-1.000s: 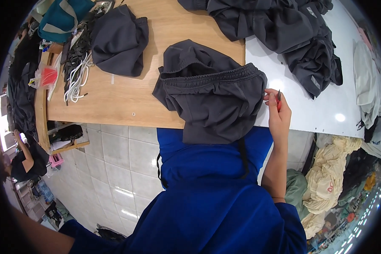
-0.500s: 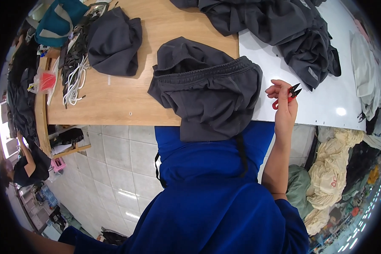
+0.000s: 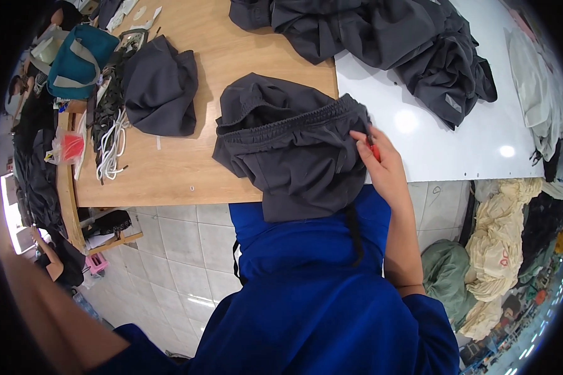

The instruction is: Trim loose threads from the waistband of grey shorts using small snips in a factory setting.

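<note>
Red-handled thread snips [image 3: 375, 152] are in my right hand [image 3: 385, 164], whose fingers are closed round them and partly hide them. Thumb and fingertips meet the right edge of a dark grey garment [image 3: 306, 169], by its gathered elastic waistband. The garment lies crumpled at the table's near edge, and its lower part hangs over onto my blue clothing. A black strap hangs below it. My left forearm [image 3: 62, 312] reaches up along the lower left, blurred, and the hand itself is out of the picture.
Another folded dark garment [image 3: 161, 87] lies on the wooden table [image 3: 225, 187]. A dark fabric heap [image 3: 381, 31] spreads across the back onto the white tabletop [image 3: 444, 156]. White cords [image 3: 111, 147] and a teal bag [image 3: 81, 61] are at left. A person [image 3: 53, 262] is beyond the left edge.
My right hand has moved left with the snips, from above the white tabletop to the garment's edge. My left forearm has swung up further into the lower left. The view has shifted slightly.
</note>
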A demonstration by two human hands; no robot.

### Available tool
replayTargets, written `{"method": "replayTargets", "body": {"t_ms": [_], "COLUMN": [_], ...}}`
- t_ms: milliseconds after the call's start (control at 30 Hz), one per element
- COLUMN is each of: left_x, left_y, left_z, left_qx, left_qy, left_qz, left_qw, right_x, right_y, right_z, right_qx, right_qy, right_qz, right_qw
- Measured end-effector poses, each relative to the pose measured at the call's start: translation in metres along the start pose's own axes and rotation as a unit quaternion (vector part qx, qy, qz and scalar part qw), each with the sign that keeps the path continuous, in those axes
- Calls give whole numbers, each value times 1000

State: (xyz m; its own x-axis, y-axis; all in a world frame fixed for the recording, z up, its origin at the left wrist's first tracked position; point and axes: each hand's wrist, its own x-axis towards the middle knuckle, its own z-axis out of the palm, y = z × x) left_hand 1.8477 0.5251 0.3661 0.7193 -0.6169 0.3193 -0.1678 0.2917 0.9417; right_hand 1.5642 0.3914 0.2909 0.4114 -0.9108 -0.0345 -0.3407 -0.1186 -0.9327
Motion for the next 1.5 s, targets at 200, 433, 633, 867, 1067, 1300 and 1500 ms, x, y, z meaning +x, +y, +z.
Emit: {"method": "replayTargets", "body": {"t_ms": [200,433,633,867,1067,1300,1500], "left_x": [32,-17,-71,-51,-29,-30,-27], "left_y": [31,-43,-57,-101,-119,-124,-116], "left_z": [61,67,109,114,93,93,89], "left_qx": [18,100,237,409,284,229,227], "left_qy": [-9,-136,-467,-497,-447,-423,-420], "left_qz": [24,-24,151,193,76,38,100], "left_qw": [1000,985,839,741,845,876,873], "right_x": [2,16,-7,6,8,4,9], "right_y": [-1,-12,28,15,21,5,32], "right_z": [-50,-60,-30,-13,-10,21,16], "right_qx": [533,468,269,212,76,-45,-259], "right_qy": [-140,45,127,138,67,84,105], "right_qz": [127,90,236,199,154,71,57], "right_qw": [825,878,925,947,983,993,958]}}
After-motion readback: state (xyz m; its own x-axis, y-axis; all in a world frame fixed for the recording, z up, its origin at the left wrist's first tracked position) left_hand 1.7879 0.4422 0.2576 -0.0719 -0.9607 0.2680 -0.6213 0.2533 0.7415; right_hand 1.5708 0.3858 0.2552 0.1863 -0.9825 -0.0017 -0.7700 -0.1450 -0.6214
